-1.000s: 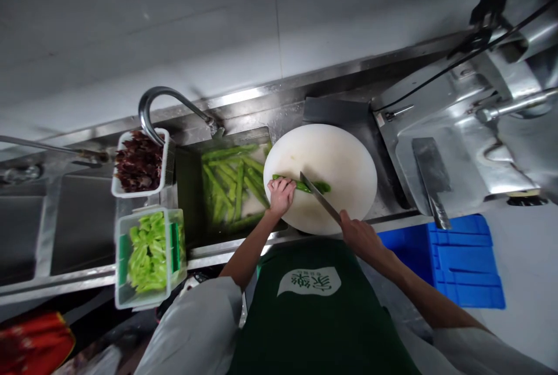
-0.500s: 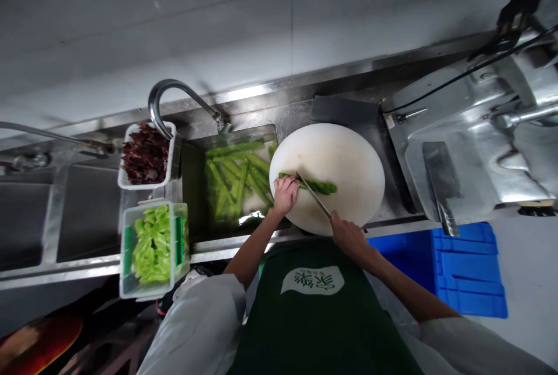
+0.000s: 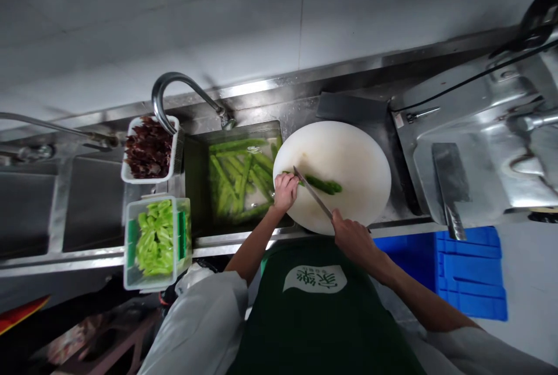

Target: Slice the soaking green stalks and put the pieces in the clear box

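On a round white cutting board [image 3: 361, 171] lies a long green vegetable [image 3: 325, 184], its left end covered by my left hand [image 3: 286, 190]. The fingers of that hand are curled down on the vegetable, pressing it to the board. My right hand [image 3: 352, 236] is wrapped round the handle of a kitchen knife [image 3: 314, 195]. Its blade stands edge-down across the vegetable, close to the fingertips of my left hand. Whether cuts go all the way through cannot be made out.
Left of the board, a water-filled sink holds several long green stalks [image 3: 244, 183] below a curved faucet [image 3: 185, 79]. Further left stand a basket of dark red pieces [image 3: 150, 148] and a tub of light green pieces [image 3: 157, 238]. A cleaver [image 3: 449, 177] lies right, above a blue crate [image 3: 471, 276].
My left hand and the knife have shifted slightly left along the vegetable. The view has moved a little, and a red and yellow thing at lower left has mostly left it.
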Motion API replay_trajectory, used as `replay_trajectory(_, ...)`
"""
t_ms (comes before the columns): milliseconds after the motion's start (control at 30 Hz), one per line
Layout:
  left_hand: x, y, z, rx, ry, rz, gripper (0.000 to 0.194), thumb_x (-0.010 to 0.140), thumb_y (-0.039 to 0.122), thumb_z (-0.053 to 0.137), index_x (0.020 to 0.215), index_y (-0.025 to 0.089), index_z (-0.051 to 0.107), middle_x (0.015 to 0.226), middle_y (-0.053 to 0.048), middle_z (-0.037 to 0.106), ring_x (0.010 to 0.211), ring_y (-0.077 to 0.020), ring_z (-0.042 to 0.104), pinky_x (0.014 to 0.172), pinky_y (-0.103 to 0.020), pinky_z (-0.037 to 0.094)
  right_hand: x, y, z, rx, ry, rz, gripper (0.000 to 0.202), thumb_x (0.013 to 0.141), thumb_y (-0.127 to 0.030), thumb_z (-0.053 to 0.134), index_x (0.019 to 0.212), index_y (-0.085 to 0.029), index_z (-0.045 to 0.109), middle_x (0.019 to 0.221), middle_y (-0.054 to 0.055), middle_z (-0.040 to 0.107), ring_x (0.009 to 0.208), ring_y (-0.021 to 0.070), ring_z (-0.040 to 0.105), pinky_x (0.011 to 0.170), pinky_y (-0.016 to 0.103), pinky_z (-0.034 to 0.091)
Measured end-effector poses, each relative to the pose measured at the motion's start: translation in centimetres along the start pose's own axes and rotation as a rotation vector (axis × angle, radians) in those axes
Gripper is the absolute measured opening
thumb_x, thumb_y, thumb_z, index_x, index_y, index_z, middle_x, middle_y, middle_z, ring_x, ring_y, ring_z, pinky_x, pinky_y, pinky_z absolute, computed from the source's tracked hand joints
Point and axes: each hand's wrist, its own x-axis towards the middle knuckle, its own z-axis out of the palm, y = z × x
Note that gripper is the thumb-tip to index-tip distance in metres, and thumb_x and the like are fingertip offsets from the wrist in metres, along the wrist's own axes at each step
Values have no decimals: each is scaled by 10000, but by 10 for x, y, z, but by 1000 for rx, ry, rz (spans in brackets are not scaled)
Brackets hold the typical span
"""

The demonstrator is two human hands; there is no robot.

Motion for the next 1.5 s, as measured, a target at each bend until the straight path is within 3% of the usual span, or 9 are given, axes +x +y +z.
replay_trajectory(200,-5,-12,-4,-51,97,-76,310,1010,292,351,993,182,639,1023,-106,604,1019,-214,530,940,-405,438,26,0,20,-28,-22,-3,417,927,-53,292,1334,-59,381,949,179,705,941,234,693,730,285,436)
replay_trajectory(567,-6,-14,-1,-50,97,-81,292,1006,243,342,1013,177,626,1029,-107,581,1020,-213,503,954,-400,433,8,1,-5,-56,37,-73,337,996,-221,267,1265,-100,428,844,138,701,845,255,699,684,295,413)
replay_trajectory(833,-8,-14,-1,-64,59,-61,277,1002,230,358,1045,170,624,1044,-111,579,1048,-211,505,969,-399,425,46,-6,6,-6,-13,-60,346,1004,-225,258,1269,-99,440,944,143,704,922,244,682,723,289,400)
replay_trajectory(967,-1,-18,-14,-124,50,-45,234,973,220,426,1093,178,623,1099,-112,576,1102,-222,495,986,-403,422,51,7,3,60,31,-49,327,1012,-302,275,1176,-127,497,980,143,703,935,253,675,718,286,384)
replay_trajectory(1133,20,-25,-29,-129,-88,-11,258,924,208,533,1162,227,630,1178,-87,565,1144,-241,509,974,-410,428,36,32,4,106,61,77,308,1013,-300,289,1171,-124,488,957,153,706,906,253,678,691,287,364)
replay_trajectory(1233,23,-17,-22,-128,-46,-117,214,890,265,625,1093,205,659,1040,-78,595,1009,-228,567,924,-394,463,26,33,13,103,60,120,295,1016,-303,282,1170,-137,470,914,140,709,864,245,688,669,282,358)
replay_trajectory(1367,3,10,-5,-182,40,-260,174,897,316,627,970,162,661,870,-66,626,846,-205,599,827,-362,502,20,24,27,80,40,57,291,1018,-296,259,1161,-144,461,882,130,710,830,243,695,655,284,366)
replay_trajectory(1500,-14,24,-4,-291,95,-249,189,952,309,539,947,155,648,850,-61,640,823,-180,605,796,-328,515,21,22,34,58,21,14,300,1018,-292,238,1161,-143,456,854,125,707,813,229,694,655,282,372)
